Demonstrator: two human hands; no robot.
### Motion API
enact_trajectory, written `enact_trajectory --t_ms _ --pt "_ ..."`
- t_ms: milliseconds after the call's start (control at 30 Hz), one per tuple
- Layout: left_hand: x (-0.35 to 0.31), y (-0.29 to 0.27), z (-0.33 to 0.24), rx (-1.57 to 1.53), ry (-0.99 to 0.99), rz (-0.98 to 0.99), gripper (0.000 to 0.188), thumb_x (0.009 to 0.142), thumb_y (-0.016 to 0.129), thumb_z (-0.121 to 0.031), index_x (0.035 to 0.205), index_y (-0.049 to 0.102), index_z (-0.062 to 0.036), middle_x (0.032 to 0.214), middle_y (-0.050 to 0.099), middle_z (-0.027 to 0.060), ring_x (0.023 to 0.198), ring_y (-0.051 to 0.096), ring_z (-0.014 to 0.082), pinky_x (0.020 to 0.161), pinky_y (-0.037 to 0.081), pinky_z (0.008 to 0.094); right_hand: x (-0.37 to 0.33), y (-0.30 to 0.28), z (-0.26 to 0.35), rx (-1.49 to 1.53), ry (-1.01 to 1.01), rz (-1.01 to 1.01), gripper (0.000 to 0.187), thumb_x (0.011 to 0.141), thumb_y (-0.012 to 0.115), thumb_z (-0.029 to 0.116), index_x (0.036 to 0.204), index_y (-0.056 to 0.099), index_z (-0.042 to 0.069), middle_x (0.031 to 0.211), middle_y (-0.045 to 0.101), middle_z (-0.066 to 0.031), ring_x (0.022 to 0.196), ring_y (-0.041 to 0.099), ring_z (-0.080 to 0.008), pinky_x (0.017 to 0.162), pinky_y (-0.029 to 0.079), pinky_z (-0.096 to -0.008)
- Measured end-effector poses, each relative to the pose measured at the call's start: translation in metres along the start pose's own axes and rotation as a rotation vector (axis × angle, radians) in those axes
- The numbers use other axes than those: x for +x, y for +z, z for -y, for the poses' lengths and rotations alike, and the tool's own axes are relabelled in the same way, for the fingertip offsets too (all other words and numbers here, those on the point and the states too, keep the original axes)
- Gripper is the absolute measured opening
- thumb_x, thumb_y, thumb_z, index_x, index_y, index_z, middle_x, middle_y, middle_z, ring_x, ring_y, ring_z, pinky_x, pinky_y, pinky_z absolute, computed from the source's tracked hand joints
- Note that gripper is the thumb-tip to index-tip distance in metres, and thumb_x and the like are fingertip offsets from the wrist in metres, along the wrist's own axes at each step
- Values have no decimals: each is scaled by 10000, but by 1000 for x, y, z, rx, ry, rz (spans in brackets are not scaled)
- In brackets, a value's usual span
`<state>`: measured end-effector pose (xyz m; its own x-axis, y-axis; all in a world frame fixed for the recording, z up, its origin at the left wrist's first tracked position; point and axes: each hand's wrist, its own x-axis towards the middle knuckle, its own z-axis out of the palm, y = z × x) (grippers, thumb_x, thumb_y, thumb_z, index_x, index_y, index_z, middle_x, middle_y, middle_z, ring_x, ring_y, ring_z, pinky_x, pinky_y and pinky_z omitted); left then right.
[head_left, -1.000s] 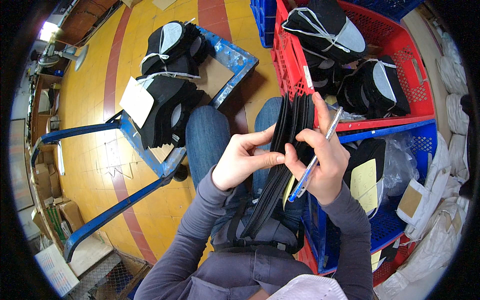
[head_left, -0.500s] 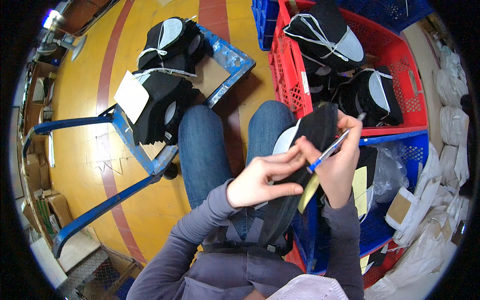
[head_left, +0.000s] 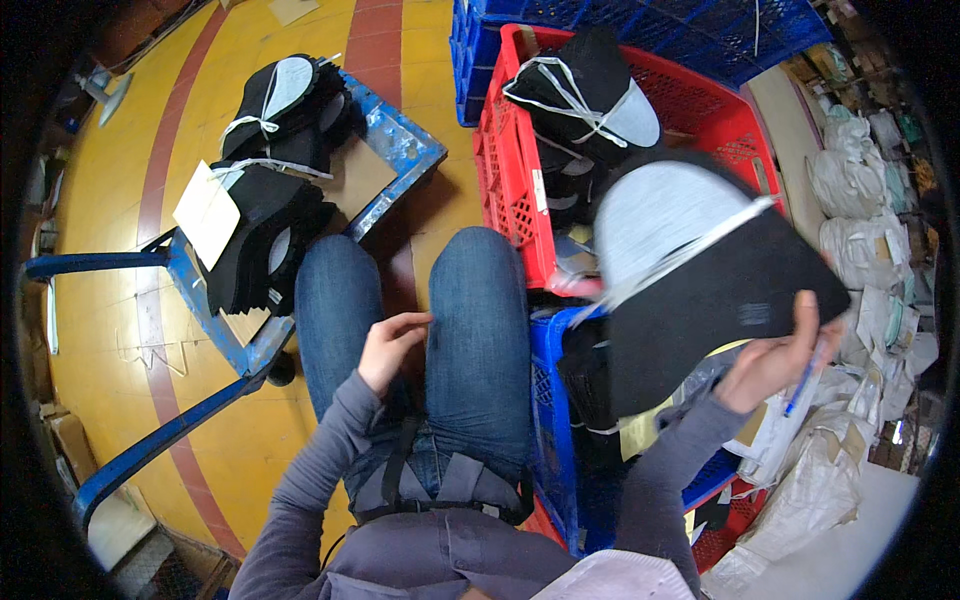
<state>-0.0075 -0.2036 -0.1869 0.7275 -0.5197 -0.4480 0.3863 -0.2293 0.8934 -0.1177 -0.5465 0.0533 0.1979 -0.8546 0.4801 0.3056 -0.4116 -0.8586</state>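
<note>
My right hand (head_left: 775, 365) grips a bundle of black, curved cut pieces (head_left: 715, 310) by its right-hand edge. The front piece carries a rounded light-grey patch (head_left: 660, 215), and a white tie (head_left: 690, 250) runs across it, slightly blurred. A blue pen (head_left: 803, 385) is also tucked in that hand, pointing downward. The bundle is tilted above the blue crate (head_left: 545, 400) and hides part of the red crate (head_left: 545, 245) behind. Over my thighs, my left hand (head_left: 392, 350) is empty, with its fingers stretched out.
Similar tied bundles (head_left: 262, 235) lie on a blue trolley (head_left: 405, 155) at the left, one with a white paper (head_left: 207, 215) on it. Another bundle (head_left: 590, 95) rests in the red crate. Stacked blue crates (head_left: 650, 35) stand behind; white sacks (head_left: 850, 190) line the right.
My right hand has carried the black bundle from my lap to the right, over the crates, with the pen still held. My left hand has let go and drawn back left.
</note>
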Motion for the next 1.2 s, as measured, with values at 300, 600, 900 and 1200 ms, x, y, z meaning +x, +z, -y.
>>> enact_trajectory --t_ms 300,600,900,1200 --pt "1 -11 34 90 -37 35 258 872 546 -15 1115 620 34 1051 662 84 1006 599 150 902 449 265 99 -26 -86 -708 -970 555 200 723 672 -44 683 485 11 1265 570 -195 1161 551 -371 951 440 -409" --pt "10 1 52 49 -41 -19 235 862 580 -64 1069 644 27 974 676 78 929 601 134 865 456 270 52 -7 -50 -456 -451 729 563 884 547 495 999 656 -45 900 691 -158 845 663 -265 844 511 -368" --pt "47 22 95 368 -102 -131 220 893 546 -220 967 616 -25 854 649 153 810 623 261 774 483 362 -30 6 1 -333 -225 905 555 891 537 493 1016 648 -37 908 686 -153 833 657 -255 823 506 -361" --pt "70 37 130 289 -294 -179 375 885 474 -324 1112 632 -71 1076 638 214 1037 599 359 880 448 442 -87 39 -44 -444 -93 1451 548 898 528 491 1032 641 -28 916 682 -148 821 651 -246 803 500 -353"
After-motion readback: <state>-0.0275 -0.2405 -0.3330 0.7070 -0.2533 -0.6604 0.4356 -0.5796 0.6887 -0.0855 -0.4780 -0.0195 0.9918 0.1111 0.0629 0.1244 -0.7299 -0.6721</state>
